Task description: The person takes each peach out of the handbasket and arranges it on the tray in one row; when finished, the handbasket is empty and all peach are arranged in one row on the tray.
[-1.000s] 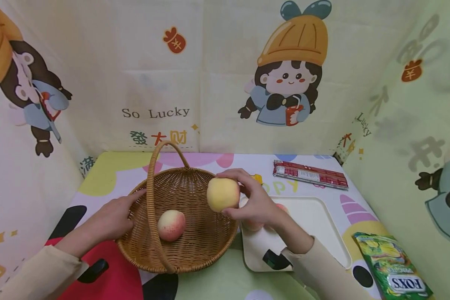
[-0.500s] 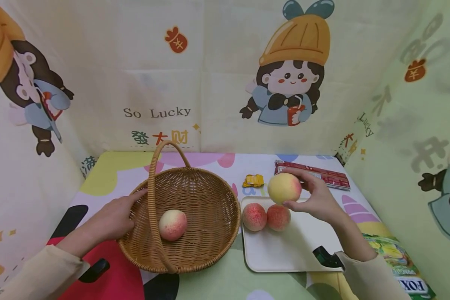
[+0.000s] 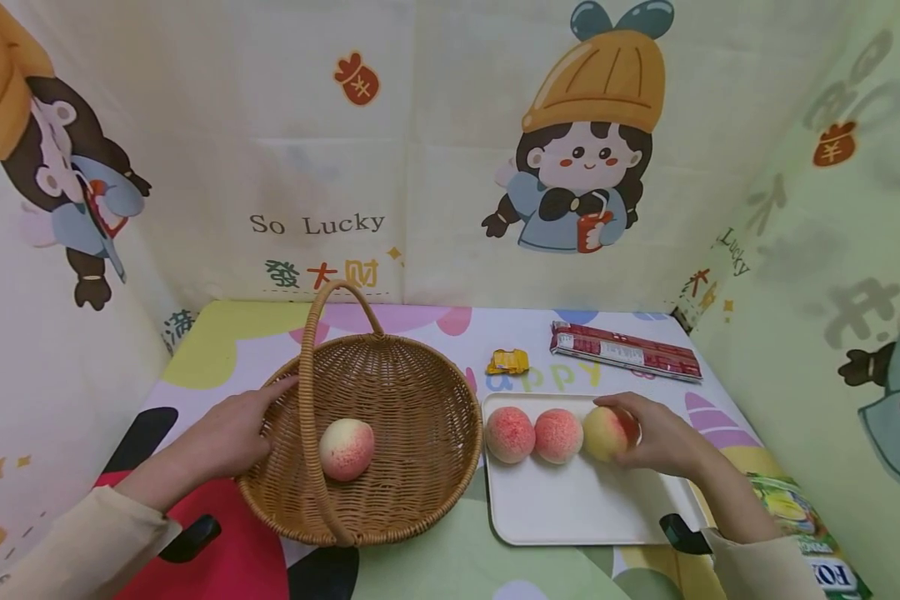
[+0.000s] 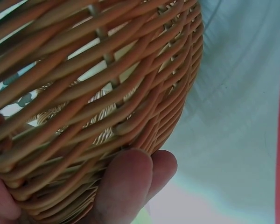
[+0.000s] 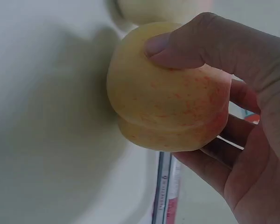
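My right hand (image 3: 662, 437) grips a yellow and red peach (image 3: 603, 433) at the back of a white tray (image 3: 562, 508). In the right wrist view the thumb lies across the peach (image 5: 163, 93) and the fingers curl behind it. Two pinker peaches, one at the left (image 3: 510, 435) and one beside it (image 3: 558, 436), sit in a row with it on the tray. To the left stands a wicker basket (image 3: 420, 467) with an arched handle and one peach (image 3: 347, 450) inside. My left hand (image 3: 228, 433) holds the basket's left rim, fingers partly hidden by the wicker.
A small yellow packet (image 3: 507, 361) lies behind the tray. Farther right at the back is a long dark red packet (image 3: 626, 352). A green snack bag (image 3: 802, 517) lies at the right, partly behind my right forearm. Printed cloth walls border the table.
My right hand has carried the yellow peach from over the basket rightward, then lowered it to the tray beside the two others. My left hand keeps its hold on the basket.
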`<state>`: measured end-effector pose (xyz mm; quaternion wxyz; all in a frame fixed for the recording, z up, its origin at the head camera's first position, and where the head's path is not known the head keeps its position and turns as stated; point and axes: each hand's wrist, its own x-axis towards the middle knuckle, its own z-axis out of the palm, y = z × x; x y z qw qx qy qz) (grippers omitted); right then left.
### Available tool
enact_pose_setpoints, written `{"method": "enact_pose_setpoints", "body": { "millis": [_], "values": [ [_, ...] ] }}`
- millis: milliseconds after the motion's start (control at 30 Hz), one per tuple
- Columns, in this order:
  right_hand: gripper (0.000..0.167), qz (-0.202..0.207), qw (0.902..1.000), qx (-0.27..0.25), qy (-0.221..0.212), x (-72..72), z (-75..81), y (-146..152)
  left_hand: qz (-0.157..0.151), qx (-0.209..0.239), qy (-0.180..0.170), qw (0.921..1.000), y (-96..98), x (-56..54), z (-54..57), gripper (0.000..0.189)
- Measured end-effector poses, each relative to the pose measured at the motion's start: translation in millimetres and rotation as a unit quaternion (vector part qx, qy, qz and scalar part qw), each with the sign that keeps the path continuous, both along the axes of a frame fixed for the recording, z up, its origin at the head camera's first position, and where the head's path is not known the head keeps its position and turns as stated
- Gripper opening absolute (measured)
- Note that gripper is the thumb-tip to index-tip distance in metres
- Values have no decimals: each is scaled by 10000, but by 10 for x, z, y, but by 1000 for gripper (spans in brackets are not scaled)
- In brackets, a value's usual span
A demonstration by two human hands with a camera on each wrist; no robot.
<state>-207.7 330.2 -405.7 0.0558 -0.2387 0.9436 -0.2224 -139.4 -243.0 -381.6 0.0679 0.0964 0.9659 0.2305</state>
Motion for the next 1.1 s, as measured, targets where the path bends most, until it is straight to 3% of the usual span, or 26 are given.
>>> {"method": "enact_pose_setpoints", "body": {
  "millis": [200, 400, 667, 867, 1100],
  "values": [
    [77, 248, 9993, -271, -68, -4, -92, 19, 4, -26, -12, 10000, 2, -1, 7, 79],
    [80, 123, 9975, -641, -263, 12, -97, 95, 18, -15, -38, 10000, 15, 4, 13, 79],
    [75, 210, 9974, -592, -352, 5, -45, 45, 40, -9, -85, 10000, 8, 8, 25, 80],
    [84, 200, 9994, -240, -169, -46, 128, -150, 64, 35, -93, 9999, 4, 14, 20, 79],
    [77, 484, 9944, -940, 51, -39, 484, -877, 72, -49, -94, 9999, 13, 18, 10, 82]
  ]
}}
